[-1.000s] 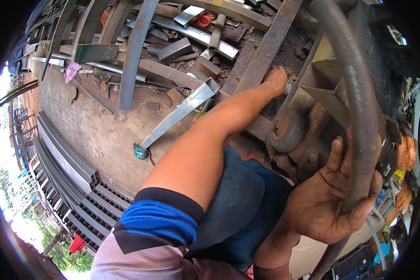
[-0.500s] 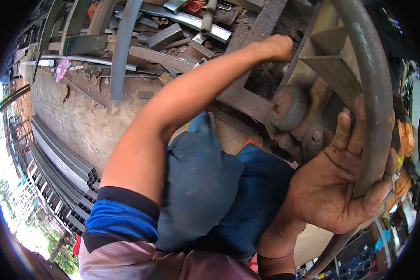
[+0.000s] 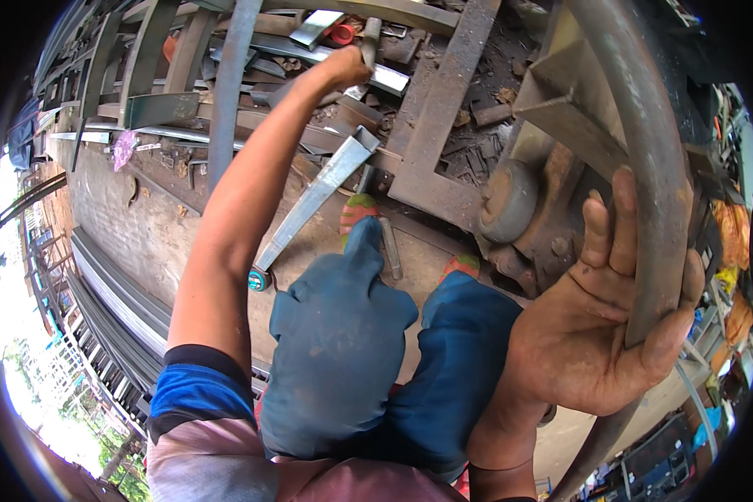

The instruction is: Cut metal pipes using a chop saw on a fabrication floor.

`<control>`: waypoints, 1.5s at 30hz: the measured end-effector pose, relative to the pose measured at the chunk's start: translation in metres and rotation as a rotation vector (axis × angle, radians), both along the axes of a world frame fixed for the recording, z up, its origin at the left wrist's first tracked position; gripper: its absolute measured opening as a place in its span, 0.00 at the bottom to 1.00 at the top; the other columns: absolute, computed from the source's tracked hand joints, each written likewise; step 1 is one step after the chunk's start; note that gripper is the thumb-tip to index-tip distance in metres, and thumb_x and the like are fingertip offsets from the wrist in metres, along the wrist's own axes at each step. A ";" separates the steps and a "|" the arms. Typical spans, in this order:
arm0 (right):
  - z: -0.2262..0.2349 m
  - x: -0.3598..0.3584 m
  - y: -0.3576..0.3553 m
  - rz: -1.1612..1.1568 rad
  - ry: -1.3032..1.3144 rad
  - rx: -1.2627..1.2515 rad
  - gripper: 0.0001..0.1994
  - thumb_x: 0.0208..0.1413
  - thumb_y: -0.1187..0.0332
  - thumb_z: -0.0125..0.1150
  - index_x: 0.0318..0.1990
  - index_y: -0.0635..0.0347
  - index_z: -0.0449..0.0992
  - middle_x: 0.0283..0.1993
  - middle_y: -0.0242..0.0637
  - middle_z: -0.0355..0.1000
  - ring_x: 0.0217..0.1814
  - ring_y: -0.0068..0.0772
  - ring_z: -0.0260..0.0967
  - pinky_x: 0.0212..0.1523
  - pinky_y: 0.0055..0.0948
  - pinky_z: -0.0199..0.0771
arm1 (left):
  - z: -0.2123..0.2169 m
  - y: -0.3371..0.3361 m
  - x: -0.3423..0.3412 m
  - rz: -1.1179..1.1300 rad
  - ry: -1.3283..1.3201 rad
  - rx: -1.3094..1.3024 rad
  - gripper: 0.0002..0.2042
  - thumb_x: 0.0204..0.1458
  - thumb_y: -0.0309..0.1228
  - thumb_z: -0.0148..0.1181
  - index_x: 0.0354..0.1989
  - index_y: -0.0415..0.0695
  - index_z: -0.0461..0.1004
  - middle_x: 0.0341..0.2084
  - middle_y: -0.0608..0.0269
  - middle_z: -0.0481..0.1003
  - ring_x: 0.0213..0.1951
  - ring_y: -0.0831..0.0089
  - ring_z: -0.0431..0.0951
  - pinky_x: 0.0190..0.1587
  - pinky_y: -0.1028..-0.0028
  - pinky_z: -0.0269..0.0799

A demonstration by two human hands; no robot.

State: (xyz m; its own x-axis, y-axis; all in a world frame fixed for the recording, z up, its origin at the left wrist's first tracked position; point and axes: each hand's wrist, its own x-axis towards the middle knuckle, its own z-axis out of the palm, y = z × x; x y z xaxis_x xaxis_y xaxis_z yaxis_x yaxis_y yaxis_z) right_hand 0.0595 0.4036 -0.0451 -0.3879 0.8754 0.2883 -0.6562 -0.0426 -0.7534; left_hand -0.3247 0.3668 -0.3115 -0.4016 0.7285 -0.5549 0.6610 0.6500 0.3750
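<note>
My left hand (image 3: 349, 69) reaches far out over scrap metal, its fingers curled around the lower end of a short metal pipe (image 3: 372, 38); its fingertips are hidden. On the right, my right hand (image 3: 581, 335) is turned palm up around a thick, curved metal pipe (image 3: 657, 159), with fingers on one side and the thumb on the other. Below my left forearm, a silver square tube (image 3: 318, 201) lies slanted, a teal tape measure (image 3: 259, 279) at its near end. Beside my shoe (image 3: 360, 213) is a narrow metal rod (image 3: 391, 248).
A rusty steel frame (image 3: 435, 188) spans the far middle, with a caster wheel (image 3: 508, 201) near my right hand. An upright flat bar (image 3: 223, 109) crosses the scrap at left. Long dark square tubes (image 3: 117, 289) are stacked on the left; a red ring (image 3: 341, 34) sits in the scrap.
My left hand has moved left from the steel frame to the short pipe. The silver tube and tape measure have come into sight. My right hand keeps its hold on the curved pipe.
</note>
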 end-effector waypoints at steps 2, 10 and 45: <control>0.003 -0.001 -0.003 -0.012 0.003 -0.036 0.27 0.75 0.55 0.33 0.67 0.67 0.65 0.71 0.63 0.62 0.72 0.73 0.59 0.70 0.59 0.68 | -0.011 0.005 0.015 0.180 0.007 -0.079 0.29 0.56 0.50 0.63 0.43 0.27 0.79 0.40 0.36 0.82 0.47 0.48 0.84 0.50 0.58 0.79; 0.002 -0.008 -0.007 0.003 -0.053 0.020 0.26 0.75 0.55 0.35 0.66 0.66 0.66 0.70 0.63 0.63 0.70 0.72 0.63 0.66 0.55 0.74 | -0.054 0.005 0.018 0.480 -0.029 0.015 0.33 0.49 0.46 0.68 0.54 0.28 0.72 0.53 0.30 0.76 0.60 0.43 0.76 0.63 0.61 0.71; 0.034 -0.021 -0.062 -0.278 -0.336 0.114 0.16 0.65 0.66 0.58 0.51 0.73 0.77 0.60 0.55 0.75 0.56 0.44 0.78 0.48 0.34 0.86 | 0.377 -0.150 0.177 1.228 -1.692 1.177 0.23 0.70 0.46 0.50 0.53 0.33 0.64 0.40 0.46 0.77 0.40 0.56 0.84 0.37 0.63 0.90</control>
